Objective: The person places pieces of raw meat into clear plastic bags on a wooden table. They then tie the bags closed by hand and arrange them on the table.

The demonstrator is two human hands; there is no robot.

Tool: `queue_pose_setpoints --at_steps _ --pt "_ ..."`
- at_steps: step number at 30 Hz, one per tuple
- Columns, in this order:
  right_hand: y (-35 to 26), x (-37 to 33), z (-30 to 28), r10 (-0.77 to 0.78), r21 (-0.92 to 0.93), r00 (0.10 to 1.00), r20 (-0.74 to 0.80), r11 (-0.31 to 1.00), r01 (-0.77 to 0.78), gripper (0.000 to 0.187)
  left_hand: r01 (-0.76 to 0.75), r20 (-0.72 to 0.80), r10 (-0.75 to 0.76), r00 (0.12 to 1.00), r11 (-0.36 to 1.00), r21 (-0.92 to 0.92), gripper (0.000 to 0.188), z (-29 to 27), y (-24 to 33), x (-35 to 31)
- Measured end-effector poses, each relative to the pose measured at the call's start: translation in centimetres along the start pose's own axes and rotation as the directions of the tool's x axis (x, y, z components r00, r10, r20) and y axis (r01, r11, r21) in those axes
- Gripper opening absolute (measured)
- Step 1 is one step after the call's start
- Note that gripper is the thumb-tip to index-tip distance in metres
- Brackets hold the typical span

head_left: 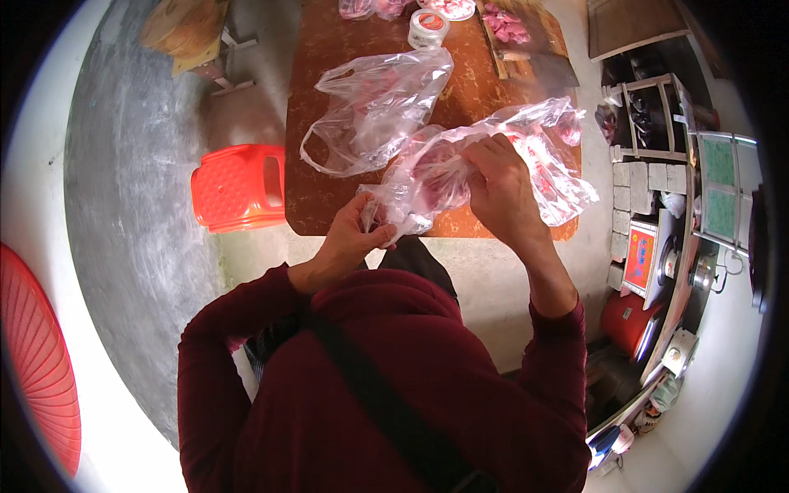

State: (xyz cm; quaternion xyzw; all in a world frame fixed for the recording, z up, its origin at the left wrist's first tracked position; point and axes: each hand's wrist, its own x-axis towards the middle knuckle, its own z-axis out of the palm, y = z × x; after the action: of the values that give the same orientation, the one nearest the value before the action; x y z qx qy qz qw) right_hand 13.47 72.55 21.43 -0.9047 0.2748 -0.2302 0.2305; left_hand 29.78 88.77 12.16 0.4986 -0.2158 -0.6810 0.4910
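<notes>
A clear plastic bag (436,177) with reddish-pink meat showing through lies along the near edge of the brown table (308,209). My left hand (352,236) is closed on the bunched end of this bag at the table's edge. Farther right, my right hand (503,187) grips the plastic from above with its fingers curled in. To the right of that hand, shiny plastic with pink meat (546,168) spreads out; I cannot tell whether it is the same bag. Another clear carrier bag (374,107), its handles pointing left, lies flat just beyond my left hand.
A round tub (429,29) stands at the table's far side. Beside it, pieces of raw meat (505,26) rest on a wooden board (538,62). Left of the table is a red plastic stool (238,189). Grey blocks (641,193) and shelving line the right side.
</notes>
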Motion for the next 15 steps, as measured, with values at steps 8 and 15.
queue_pose_setpoints --at_steps 8,15 --pt "5.9 -4.1 8.4 0.15 -0.072 0.979 0.139 0.987 -0.141 0.029 -0.093 0.066 0.092 0.994 0.996 0.003 0.057 3.1 3.4 -0.1" --pt "8.8 -6.3 13.7 0.137 -0.089 0.96 0.243 0.989 -0.119 0.029 -0.132 0.089 0.129 0.988 0.991 0.025 0.059 3.3 3.5 0.4"
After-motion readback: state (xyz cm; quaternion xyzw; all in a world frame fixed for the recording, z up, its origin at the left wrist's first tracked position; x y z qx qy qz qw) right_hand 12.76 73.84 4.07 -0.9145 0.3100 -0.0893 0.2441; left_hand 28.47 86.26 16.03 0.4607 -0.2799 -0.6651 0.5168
